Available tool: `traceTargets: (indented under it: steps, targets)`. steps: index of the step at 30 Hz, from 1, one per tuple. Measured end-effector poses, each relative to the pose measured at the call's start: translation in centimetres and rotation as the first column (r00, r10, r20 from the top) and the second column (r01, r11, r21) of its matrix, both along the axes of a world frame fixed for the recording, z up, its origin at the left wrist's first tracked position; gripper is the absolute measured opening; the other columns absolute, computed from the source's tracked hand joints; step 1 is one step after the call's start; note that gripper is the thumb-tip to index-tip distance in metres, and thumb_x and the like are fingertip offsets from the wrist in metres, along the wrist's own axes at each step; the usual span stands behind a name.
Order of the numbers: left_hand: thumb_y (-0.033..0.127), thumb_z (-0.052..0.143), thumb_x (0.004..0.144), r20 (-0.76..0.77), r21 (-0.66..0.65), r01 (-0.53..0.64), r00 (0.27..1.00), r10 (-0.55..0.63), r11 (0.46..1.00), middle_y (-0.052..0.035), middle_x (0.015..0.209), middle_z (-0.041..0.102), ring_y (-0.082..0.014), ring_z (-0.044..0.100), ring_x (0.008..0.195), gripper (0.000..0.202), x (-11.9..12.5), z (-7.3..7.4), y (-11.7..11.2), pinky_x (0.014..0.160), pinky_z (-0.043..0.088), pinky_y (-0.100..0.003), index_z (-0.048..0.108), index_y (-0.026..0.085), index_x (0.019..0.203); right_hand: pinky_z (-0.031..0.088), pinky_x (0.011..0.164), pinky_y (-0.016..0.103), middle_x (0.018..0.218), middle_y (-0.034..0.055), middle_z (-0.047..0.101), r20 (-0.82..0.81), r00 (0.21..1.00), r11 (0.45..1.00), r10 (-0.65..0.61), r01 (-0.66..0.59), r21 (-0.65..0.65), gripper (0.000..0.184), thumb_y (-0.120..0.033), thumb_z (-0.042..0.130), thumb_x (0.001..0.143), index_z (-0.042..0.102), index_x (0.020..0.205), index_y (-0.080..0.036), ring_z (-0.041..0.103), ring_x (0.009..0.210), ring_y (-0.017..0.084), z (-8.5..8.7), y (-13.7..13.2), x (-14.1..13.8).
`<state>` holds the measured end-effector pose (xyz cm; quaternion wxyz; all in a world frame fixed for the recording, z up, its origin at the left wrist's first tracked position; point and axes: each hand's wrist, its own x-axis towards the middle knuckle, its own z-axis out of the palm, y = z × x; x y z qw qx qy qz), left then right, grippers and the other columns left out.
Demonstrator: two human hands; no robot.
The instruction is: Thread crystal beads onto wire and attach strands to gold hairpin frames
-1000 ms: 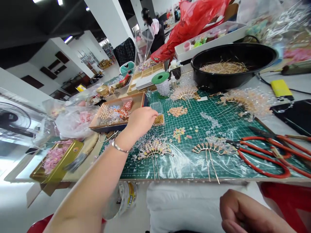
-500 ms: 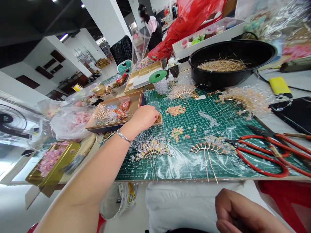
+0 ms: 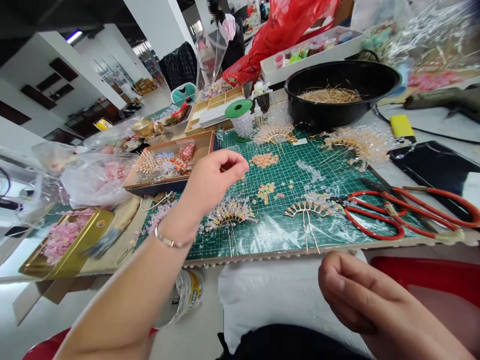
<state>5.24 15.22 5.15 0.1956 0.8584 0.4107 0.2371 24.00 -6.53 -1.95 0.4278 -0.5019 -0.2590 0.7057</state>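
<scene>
My left hand (image 3: pixel 215 175), with a silver bangle at the wrist, is raised over the cutting mat (image 3: pixel 270 235). Its thumb and forefinger meet in a pinch; whatever they hold is too small to make out. Below it lies a beaded hair comb (image 3: pixel 230 215) with yellow and pink beads and two prongs. My right hand (image 3: pixel 360 295) hovers before the table edge, thumb pressed on curled fingers, their content hidden. Nearest to it on the mat is a second hair comb (image 3: pixel 307 209), gold with clear beads on its right part. Small piles of peach beads (image 3: pixel 264 159) and yellow-pink beads (image 3: pixel 266 192) lie between.
Red-handled pliers (image 3: pixel 375 220) lie at the right. Behind stand a black basin (image 3: pixel 337 112) of gold wire pins and a green spool (image 3: pixel 240 112). A cardboard box (image 3: pixel 137 182) of beaded pieces and a gold tin (image 3: pixel 78 250) of pink flowers are at the left.
My left hand has lifted from the small container of gold beads and come back toward me, pinched. My right hand has risen slightly. The whole view has shifted a little.
</scene>
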Motion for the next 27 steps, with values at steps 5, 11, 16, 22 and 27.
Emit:
traceTargets:
  steps: [5,11,16,22,27]
  targets:
    - [0.04,0.071,0.084,0.555,-0.646,0.307,0.818,0.153,0.699,0.0007,0.074,0.055,-0.0061,0.04,0.053,0.023,-0.1,-2.6,-10.1,0.047,0.035,-0.022,0.064,0.018,0.085,0.023,0.05,0.026,0.059,-0.0048,0.038,-0.262,0.963,0.996,-0.067,0.049,-0.072,0.047,-0.056,0.06,0.091,0.049,0.063,-0.02,0.02,0.054,0.011,0.9,0.1,-0.5]
    - [0.028,0.065,0.091,0.411,-0.469,0.17,0.911,0.044,0.867,-0.0002,0.079,0.061,-0.0089,0.052,0.063,0.011,-0.9,-3.5,-11.6,0.058,0.046,-0.023,0.066,0.018,0.086,0.021,0.051,0.026,0.06,-0.0048,0.043,-0.274,0.96,0.995,-0.062,0.037,-0.098,0.044,-0.05,0.058,0.095,0.049,0.064,-0.019,0.023,0.052,0.01,1.4,-0.7,-1.8]
    - [0.016,0.056,0.093,-0.26,0.108,0.169,0.956,-0.137,0.98,-0.0028,0.083,0.068,-0.0164,0.061,0.079,0.018,-0.2,-3.8,-9.3,0.071,0.048,-0.031,0.071,0.018,0.083,0.029,0.056,0.026,0.062,-0.0039,0.045,-0.171,0.985,0.998,0.009,-0.019,-0.052,0.049,-0.06,0.055,0.094,0.05,0.066,-0.02,0.028,0.057,0.012,1.3,-1.3,-1.7]
    - [0.014,0.051,0.094,-0.358,0.218,0.127,0.933,-0.042,0.968,-0.0064,0.083,0.067,-0.019,0.06,0.077,0.025,1.6,-3.9,-5.2,0.067,0.045,-0.033,0.072,0.016,0.081,0.026,0.056,0.026,0.063,-0.0044,0.043,-0.168,0.984,0.997,0.053,-0.063,-0.053,0.039,-0.054,0.058,0.094,0.052,0.073,-0.021,0.026,0.059,0.013,-0.4,-1.5,-0.4]
    - [0.016,0.055,0.093,-0.459,0.168,0.27,0.873,-0.167,0.948,-0.0038,0.078,0.067,-0.019,0.061,0.077,0.024,3.5,-4.1,-4.6,0.068,0.046,-0.033,0.073,0.018,0.078,0.03,0.055,0.026,0.059,-0.0037,0.038,-0.151,0.985,0.996,-0.089,0.085,-0.029,0.049,-0.059,0.056,0.093,0.048,0.064,-0.021,0.026,0.058,0.013,-0.3,-0.2,0.8]
